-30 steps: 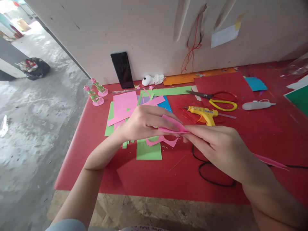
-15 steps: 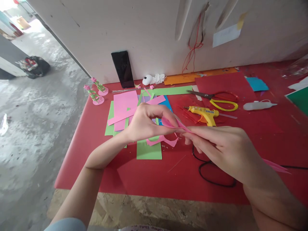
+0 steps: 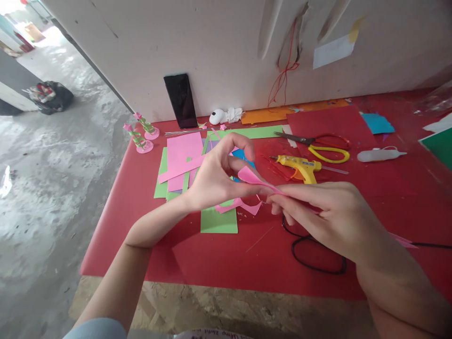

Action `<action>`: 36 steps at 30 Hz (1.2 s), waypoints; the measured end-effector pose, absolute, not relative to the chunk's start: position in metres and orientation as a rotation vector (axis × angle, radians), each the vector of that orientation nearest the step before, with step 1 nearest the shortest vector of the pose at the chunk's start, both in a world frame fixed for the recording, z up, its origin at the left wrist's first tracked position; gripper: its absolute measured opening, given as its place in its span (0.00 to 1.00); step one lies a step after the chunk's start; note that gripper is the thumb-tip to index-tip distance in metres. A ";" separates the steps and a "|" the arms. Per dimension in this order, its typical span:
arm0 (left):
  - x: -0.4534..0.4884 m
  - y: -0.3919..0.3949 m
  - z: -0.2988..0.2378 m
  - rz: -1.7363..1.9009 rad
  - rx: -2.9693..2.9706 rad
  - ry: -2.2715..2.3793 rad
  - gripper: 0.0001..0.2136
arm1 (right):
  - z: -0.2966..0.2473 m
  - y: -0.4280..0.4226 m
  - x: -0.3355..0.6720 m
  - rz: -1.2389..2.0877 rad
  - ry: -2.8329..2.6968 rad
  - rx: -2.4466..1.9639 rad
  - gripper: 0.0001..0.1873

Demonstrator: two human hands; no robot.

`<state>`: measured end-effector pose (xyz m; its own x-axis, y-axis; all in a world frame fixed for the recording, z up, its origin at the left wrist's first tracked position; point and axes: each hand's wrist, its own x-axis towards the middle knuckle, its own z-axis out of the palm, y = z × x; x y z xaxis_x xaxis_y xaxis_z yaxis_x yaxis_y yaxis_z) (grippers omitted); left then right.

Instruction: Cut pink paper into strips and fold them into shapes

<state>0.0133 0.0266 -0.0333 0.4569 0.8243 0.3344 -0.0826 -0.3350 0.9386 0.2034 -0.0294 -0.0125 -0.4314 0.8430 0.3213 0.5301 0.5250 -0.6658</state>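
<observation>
A pink paper strip is held between my two hands above the red-covered table. My left hand pinches it from the left between thumb and a finger, with the index finger raised off it. My right hand grips the strip from the other side, thumb and fingers pressed together. Part of the strip is hidden by the fingers. Below and behind my left hand lie pink sheets, a green sheet and a curved pink paper offcut.
A yellow glue gun, scissors and a small white bottle lie to the right. A black cable loops near my right hand. At the back left stand a dark phone and two paper flowers.
My left index finger has lifted off the pink strip and risen. The strip's left end now shows more. My right hand has barely moved.
</observation>
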 end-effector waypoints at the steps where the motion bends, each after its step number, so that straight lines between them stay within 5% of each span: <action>1: 0.013 0.028 -0.032 1.039 1.654 0.648 0.24 | -0.012 -0.028 0.204 0.664 -2.118 -1.138 0.17; 8: 0.016 0.036 -0.036 0.868 1.807 0.525 0.12 | -0.018 -0.014 0.204 1.135 -1.819 -1.154 0.16; 14: 0.022 0.034 -0.042 0.952 1.905 0.322 0.11 | -0.019 -0.011 0.203 1.562 -1.564 -1.003 0.13; 36: 0.021 0.022 -0.055 0.880 1.491 0.222 0.14 | -0.015 -0.013 0.200 2.054 -1.300 -0.828 0.13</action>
